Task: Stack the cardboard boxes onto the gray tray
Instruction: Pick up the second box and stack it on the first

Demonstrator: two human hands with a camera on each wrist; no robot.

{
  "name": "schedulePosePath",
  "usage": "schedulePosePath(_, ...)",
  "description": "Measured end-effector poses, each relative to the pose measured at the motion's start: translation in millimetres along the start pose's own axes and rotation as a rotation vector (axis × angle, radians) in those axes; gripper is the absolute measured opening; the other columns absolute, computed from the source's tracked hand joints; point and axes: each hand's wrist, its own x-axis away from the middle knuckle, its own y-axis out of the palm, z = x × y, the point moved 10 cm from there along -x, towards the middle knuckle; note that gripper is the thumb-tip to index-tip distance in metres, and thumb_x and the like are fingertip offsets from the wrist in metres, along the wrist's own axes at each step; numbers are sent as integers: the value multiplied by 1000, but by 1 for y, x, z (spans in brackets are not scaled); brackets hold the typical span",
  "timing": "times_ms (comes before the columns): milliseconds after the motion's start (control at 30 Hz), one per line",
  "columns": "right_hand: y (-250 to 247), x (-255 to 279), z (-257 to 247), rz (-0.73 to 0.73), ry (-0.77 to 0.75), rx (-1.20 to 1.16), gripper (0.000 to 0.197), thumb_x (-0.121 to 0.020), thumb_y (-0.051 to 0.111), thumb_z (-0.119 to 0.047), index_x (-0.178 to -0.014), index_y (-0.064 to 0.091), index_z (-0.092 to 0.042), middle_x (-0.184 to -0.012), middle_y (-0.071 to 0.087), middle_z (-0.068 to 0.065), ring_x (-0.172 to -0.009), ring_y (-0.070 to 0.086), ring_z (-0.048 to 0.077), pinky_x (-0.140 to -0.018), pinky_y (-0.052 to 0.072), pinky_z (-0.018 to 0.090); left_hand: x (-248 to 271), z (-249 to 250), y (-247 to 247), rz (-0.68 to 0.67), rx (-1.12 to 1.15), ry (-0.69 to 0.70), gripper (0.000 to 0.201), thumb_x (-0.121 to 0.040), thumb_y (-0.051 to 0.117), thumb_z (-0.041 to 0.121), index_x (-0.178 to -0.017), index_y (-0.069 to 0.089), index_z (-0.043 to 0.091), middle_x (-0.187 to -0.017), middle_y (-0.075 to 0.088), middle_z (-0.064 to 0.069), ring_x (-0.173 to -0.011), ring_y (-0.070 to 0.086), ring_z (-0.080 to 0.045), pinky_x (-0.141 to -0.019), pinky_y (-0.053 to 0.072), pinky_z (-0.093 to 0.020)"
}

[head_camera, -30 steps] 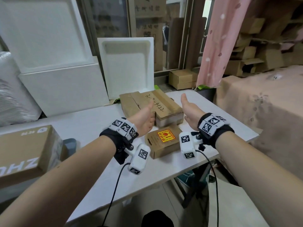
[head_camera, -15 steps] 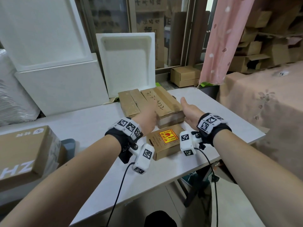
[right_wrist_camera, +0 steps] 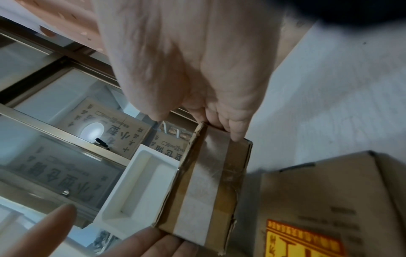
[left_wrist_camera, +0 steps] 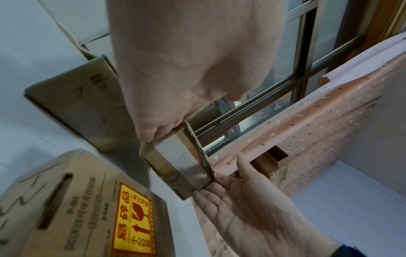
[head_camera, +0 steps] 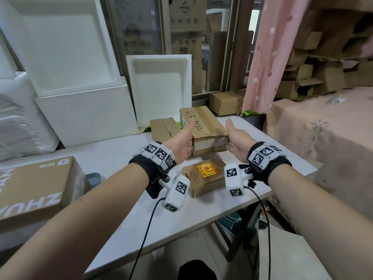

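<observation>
Lifted handwritten box [head_camera: 203, 126] off worktop [head_camera: 113, 158] since earlier, left hand [head_camera: 182, 143] and right hand [head_camera: 237, 141] clamping its sides; ready for tray.

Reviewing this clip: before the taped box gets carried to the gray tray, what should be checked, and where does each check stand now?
1. Left hand grips the taped box: ok.
2. Right hand grips the opposite side: ok.
3. Box clear of the table: ok, per the left wrist view.
4. Box clear of the labelled box: ok.
5. Room on the gray tray: cannot tell; a large box hides it.
</observation>
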Motion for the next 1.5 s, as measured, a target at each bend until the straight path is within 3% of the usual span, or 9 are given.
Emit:
schedulePosePath(67, 1, 6, -9, 0, -20, 4, 84, -92, 37, -68, -148, 36, -5, -155, 45, 9, -142, 43, 22, -122, 26, 39, 9, 8, 1, -3, 9, 30, 80, -94, 25, 67, -151, 27, 12, -153, 36, -7, -140, 35, -21, -97, 35, -26)
schedulePosePath(200, 13, 27, -31, -41, -63, 0, 83, -91, 37, -69, -149, 36, -9, -157, 41, 5, -144, 40, 19, -123, 24, 37, 29, 24, -6, 9, -3, 82, 97, -83, 33, 75, -155, 11, 13, -160, 17, -9, -147, 17, -23, -117, 16, -35)
schedulePosePath(333, 27, 50, -52, -51, -110, 4, 77, -96, 38, -61, -150, 30, -7, -160, 36, 7, -146, 36, 21, -122, 26, 39, 58, 41, -16, -5, -14, 127, 88, -87, 31, 73, -152, 25, 13, -154, 35, -9, -141, 33, -22, -113, 27, -33)
schedulePosePath(500, 66, 83, -76, -126, -148, 34, 76, -97, 37, -60, -151, 28, -7, -162, 32, 7, -147, 34, 22, -122, 26, 39, 106, 57, -44, 55, -44, 160, 110, -73, 35, 82, -155, 3, 16, -163, 3, -6, -149, 9, -22, -120, 9, -41)
schedulePosePath(733, 157, 125, -90, -308, -214, 35, 79, -95, 38, -64, -152, 30, -9, -160, 35, 5, -147, 34, 20, -123, 25, 40, 181, 71, -111, 224, -70, 233, 112, -71, 32, 83, -154, 17, 9, -160, 18, -9, -147, 19, -24, -120, 15, -40)
schedulePosePath(833, 204, 146, -90, -380, -238, 67, 83, -91, 38, -70, -149, 37, -10, -157, 42, 3, -144, 39, 18, -122, 27, 40, 217, 66, -146, 298, -47, 245, 118, -65, 37, 84, -155, 14, 11, -161, 11, -11, -148, 12, -26, -120, 12, -40)
schedulePosePath(967, 260, 170, -85, -433, -240, 90, 100, -74, 44, -78, -148, 39, -11, -154, 45, 0, -140, 45, 17, -119, 33, 39, 260, 56, -191, 363, -18, 270, 103, -81, 28, 79, -154, 14, 9, -156, -7, -13, -144, -4, -31, -116, 5, -41)
schedulePosePath(1167, 340, 206, -74, -557, -239, 131, 107, -66, 43, -83, -147, 40, -13, -155, 44, -2, -140, 45, 16, -118, 34, 39, 319, 31, -251, 421, 40, 267, 111, -72, 36, 82, -155, 10, 12, -161, 7, -11, -148, 10, -28, -120, 11, -43)
schedulePosePath(1500, 386, 254, -44, -583, -235, 185, 95, -83, 39, -76, -151, 33, -9, -158, 40, 8, -143, 42, 24, -117, 36, 41, 374, -10, -293, 493, 70, 229, 110, -78, 37, 78, -154, 6, 4, -160, 8, -17, -147, 14, -29, -119, 14, -42)
